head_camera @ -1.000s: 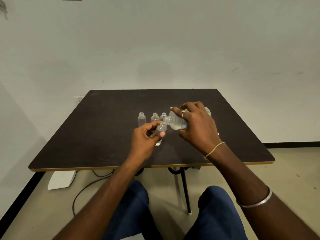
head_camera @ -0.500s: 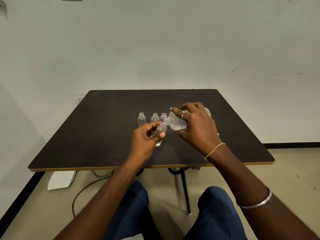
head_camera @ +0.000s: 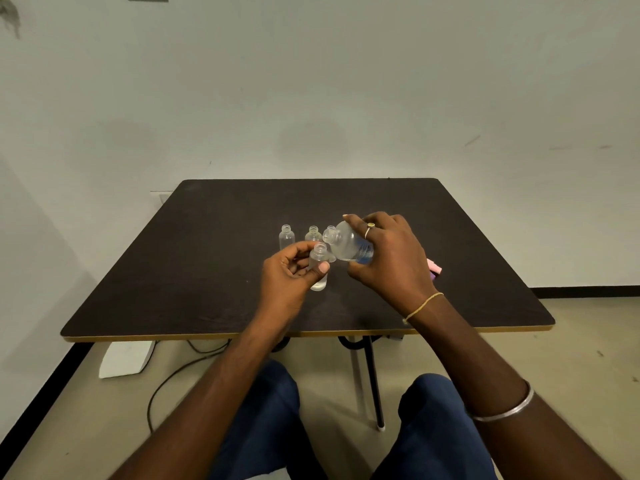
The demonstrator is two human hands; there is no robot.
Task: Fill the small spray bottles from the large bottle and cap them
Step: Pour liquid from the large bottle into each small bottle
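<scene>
Here, a dark square counter (head_camera: 207, 271) is seen from above, with a person's two forearms reaching over its near edge. On the floor under the counter's near left corner lies a white block (head_camera: 126, 358).

Near the middle of the counter, furthest left of the task's things, a first small bottle (head_camera: 286, 238) stands upright, clear and uncapped, with no hand on it. Just right of it stands a second small bottle (head_camera: 313, 233), also open. The neck of a third small bottle (head_camera: 331, 229) shows just beyond, mostly hidden behind the large bottle (head_camera: 348, 244).

Nearer the viewer, the left hand (head_camera: 287, 277) has its fingers and thumb curled round a held small bottle (head_camera: 319, 259), with the thumb across its front. This bottle is upright and uncapped, and a little clear liquid shows at its base. Whether the base rests on the counter cannot be told.

Immediately right of it, the large bottle is tipped onto its side. Its open mouth points left, just above and beside the held bottle's neck; whether the two touch is unclear. The right hand (head_camera: 393, 258) wraps over the large bottle from above, with the fingers on the far side and the thumb on the near side. A ring (head_camera: 370, 225) sits on one finger.

Further right, partly hidden behind that hand, a small pink object (head_camera: 435, 267) lies on the counter.
</scene>
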